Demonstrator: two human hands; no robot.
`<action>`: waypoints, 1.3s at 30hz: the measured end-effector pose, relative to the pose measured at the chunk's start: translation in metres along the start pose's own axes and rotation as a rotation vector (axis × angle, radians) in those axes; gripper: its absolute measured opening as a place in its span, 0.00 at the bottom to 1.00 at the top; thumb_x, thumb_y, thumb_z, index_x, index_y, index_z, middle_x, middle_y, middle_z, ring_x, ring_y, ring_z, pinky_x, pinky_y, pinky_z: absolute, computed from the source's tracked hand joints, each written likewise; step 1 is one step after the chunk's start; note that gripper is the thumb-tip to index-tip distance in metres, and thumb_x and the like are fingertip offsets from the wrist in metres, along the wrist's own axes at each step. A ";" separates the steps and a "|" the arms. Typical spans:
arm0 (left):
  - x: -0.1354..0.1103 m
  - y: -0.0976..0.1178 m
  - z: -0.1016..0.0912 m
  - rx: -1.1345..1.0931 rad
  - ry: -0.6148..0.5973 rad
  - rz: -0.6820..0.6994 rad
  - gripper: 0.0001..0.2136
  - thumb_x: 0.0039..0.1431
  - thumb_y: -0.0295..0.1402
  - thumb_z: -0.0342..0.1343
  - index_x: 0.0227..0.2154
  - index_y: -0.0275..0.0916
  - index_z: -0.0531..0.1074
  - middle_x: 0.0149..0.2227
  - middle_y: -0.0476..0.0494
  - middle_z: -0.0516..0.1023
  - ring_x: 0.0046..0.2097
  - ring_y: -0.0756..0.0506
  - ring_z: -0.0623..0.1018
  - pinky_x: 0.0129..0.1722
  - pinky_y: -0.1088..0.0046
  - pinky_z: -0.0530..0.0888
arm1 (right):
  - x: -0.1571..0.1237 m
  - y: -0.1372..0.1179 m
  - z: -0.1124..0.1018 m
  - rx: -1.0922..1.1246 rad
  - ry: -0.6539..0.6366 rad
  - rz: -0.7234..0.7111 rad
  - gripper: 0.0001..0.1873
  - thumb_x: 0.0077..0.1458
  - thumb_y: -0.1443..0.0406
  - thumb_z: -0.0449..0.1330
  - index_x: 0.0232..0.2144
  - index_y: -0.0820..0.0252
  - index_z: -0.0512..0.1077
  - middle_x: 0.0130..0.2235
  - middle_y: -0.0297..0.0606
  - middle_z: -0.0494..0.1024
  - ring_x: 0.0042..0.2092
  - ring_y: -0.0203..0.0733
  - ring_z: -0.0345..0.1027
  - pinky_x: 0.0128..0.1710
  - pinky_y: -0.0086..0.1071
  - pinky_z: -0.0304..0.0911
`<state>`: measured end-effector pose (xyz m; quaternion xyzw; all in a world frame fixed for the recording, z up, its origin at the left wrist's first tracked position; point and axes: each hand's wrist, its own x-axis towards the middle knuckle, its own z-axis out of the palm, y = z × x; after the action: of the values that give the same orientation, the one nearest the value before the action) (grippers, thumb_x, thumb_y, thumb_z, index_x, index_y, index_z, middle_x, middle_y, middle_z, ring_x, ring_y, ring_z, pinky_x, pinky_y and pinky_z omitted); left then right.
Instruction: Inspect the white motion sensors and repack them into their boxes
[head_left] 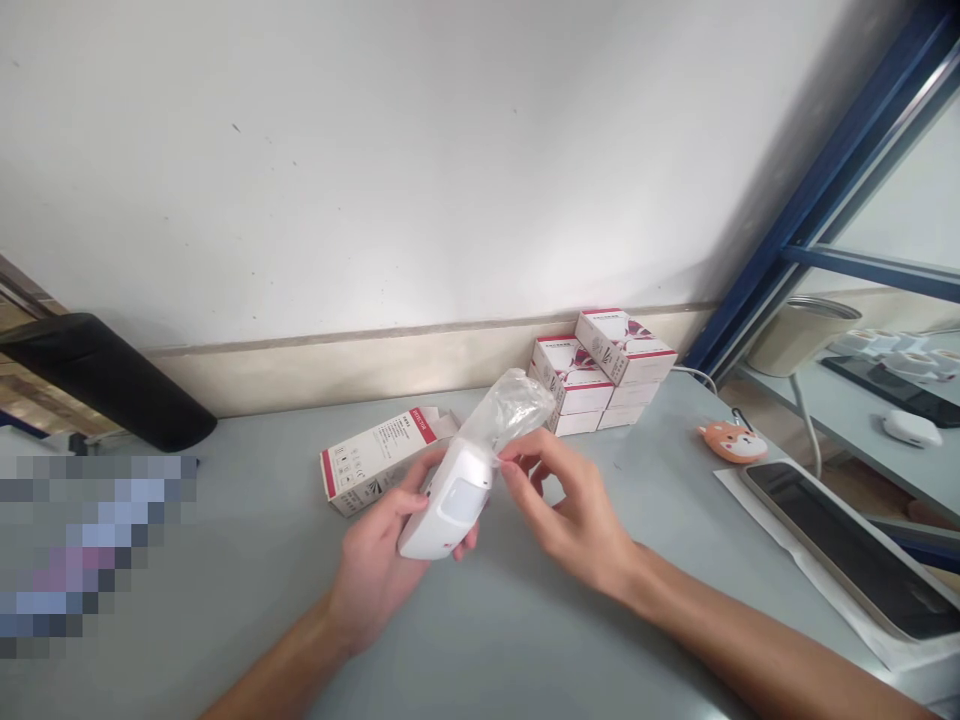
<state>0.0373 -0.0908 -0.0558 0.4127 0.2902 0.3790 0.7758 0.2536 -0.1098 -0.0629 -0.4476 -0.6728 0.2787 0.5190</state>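
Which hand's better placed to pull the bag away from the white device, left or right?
Probably the right hand: its thumb and finger meet at the edge of the bag, while the left hand grips the device.

I have a big white wall in front of me, behind my grey table. On my right, a phone with a dark screen lies on a white sheet. Just past it sits an orange pouch with a cute animal face. A blue frame goes up on that side too. Through it I can see a beige cup, a white cord and a small white case. On my left is a long black thing.
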 end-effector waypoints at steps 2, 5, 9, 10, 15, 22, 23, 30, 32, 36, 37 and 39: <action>0.000 0.003 0.004 -0.037 0.025 -0.001 0.19 0.64 0.35 0.49 0.56 0.38 0.70 0.41 0.38 0.80 0.35 0.40 0.77 0.39 0.63 0.69 | -0.003 0.000 0.003 0.049 -0.048 0.005 0.07 0.72 0.59 0.57 0.45 0.51 0.74 0.42 0.37 0.81 0.40 0.42 0.75 0.38 0.37 0.68; 0.000 0.006 0.006 -0.068 0.049 0.009 0.18 0.64 0.33 0.49 0.55 0.39 0.70 0.43 0.38 0.80 0.35 0.40 0.78 0.40 0.62 0.70 | -0.005 0.004 0.009 0.188 -0.060 0.123 0.10 0.72 0.54 0.57 0.45 0.51 0.75 0.43 0.38 0.81 0.44 0.44 0.76 0.41 0.37 0.69; 0.001 0.002 0.004 -0.093 0.029 0.022 0.19 0.64 0.34 0.50 0.57 0.40 0.68 0.43 0.38 0.81 0.37 0.37 0.81 0.40 0.61 0.70 | -0.004 0.010 0.016 0.422 0.019 0.378 0.19 0.66 0.46 0.63 0.40 0.53 0.69 0.40 0.35 0.78 0.39 0.41 0.74 0.35 0.35 0.68; 0.001 0.000 0.003 -0.100 0.018 0.025 0.20 0.64 0.34 0.50 0.58 0.41 0.68 0.42 0.38 0.82 0.37 0.37 0.81 0.40 0.60 0.71 | -0.003 0.010 0.017 0.481 0.017 0.430 0.21 0.64 0.44 0.65 0.41 0.53 0.67 0.39 0.35 0.78 0.37 0.41 0.74 0.34 0.34 0.67; 0.001 -0.003 0.001 -0.125 0.002 0.036 0.20 0.66 0.33 0.50 0.59 0.42 0.67 0.43 0.38 0.83 0.41 0.34 0.83 0.45 0.57 0.73 | 0.001 0.006 0.014 0.728 -0.275 0.489 0.25 0.67 0.42 0.60 0.47 0.56 0.67 0.32 0.34 0.78 0.34 0.42 0.76 0.39 0.38 0.66; 0.001 -0.001 0.004 -0.071 0.034 0.002 0.14 0.71 0.36 0.53 0.56 0.44 0.70 0.58 0.39 0.79 0.54 0.34 0.81 0.52 0.56 0.73 | 0.006 0.012 0.009 0.636 -0.274 0.384 0.24 0.65 0.44 0.64 0.47 0.55 0.75 0.39 0.36 0.80 0.37 0.41 0.75 0.45 0.38 0.69; 0.002 -0.001 0.002 -0.050 0.050 0.010 0.13 0.72 0.37 0.54 0.56 0.45 0.70 0.60 0.40 0.78 0.57 0.35 0.79 0.54 0.57 0.72 | 0.007 0.015 0.008 0.603 -0.249 0.357 0.24 0.64 0.44 0.64 0.48 0.55 0.75 0.44 0.38 0.81 0.41 0.43 0.76 0.48 0.39 0.70; 0.013 -0.009 -0.009 0.267 0.172 0.101 0.15 0.68 0.38 0.64 0.55 0.45 0.76 0.59 0.41 0.81 0.62 0.37 0.76 0.59 0.62 0.70 | 0.012 0.029 -0.002 0.199 -0.156 0.202 0.18 0.65 0.49 0.66 0.46 0.54 0.77 0.47 0.39 0.83 0.48 0.47 0.75 0.51 0.41 0.68; 0.014 -0.010 -0.009 0.349 0.181 0.120 0.16 0.66 0.37 0.65 0.56 0.45 0.76 0.60 0.40 0.80 0.64 0.36 0.75 0.61 0.62 0.69 | 0.013 0.029 -0.005 0.134 -0.161 0.166 0.16 0.66 0.50 0.65 0.46 0.53 0.76 0.46 0.38 0.82 0.46 0.45 0.74 0.49 0.40 0.68; 0.009 -0.008 -0.006 0.343 0.161 0.157 0.23 0.66 0.37 0.64 0.62 0.49 0.72 0.66 0.41 0.75 0.69 0.34 0.69 0.66 0.60 0.67 | 0.015 0.027 -0.008 0.101 -0.197 0.132 0.14 0.67 0.51 0.64 0.47 0.52 0.76 0.46 0.37 0.82 0.46 0.46 0.73 0.47 0.41 0.69; 0.007 -0.007 -0.005 0.331 0.150 0.184 0.24 0.67 0.37 0.64 0.64 0.49 0.71 0.68 0.41 0.73 0.71 0.34 0.67 0.67 0.60 0.67 | 0.016 0.027 -0.009 0.096 -0.214 0.128 0.14 0.66 0.52 0.65 0.48 0.51 0.77 0.47 0.37 0.82 0.47 0.47 0.73 0.48 0.41 0.69; 0.005 -0.006 -0.004 0.356 0.147 0.235 0.24 0.67 0.39 0.64 0.64 0.48 0.71 0.69 0.40 0.71 0.72 0.33 0.65 0.68 0.60 0.66 | 0.016 0.025 -0.012 0.075 -0.251 0.120 0.14 0.66 0.53 0.65 0.50 0.51 0.77 0.47 0.37 0.82 0.49 0.48 0.73 0.50 0.43 0.69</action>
<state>0.0386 -0.0873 -0.0637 0.5453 0.3580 0.4386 0.6181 0.2715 -0.0851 -0.0732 -0.4290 -0.6935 0.3879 0.4296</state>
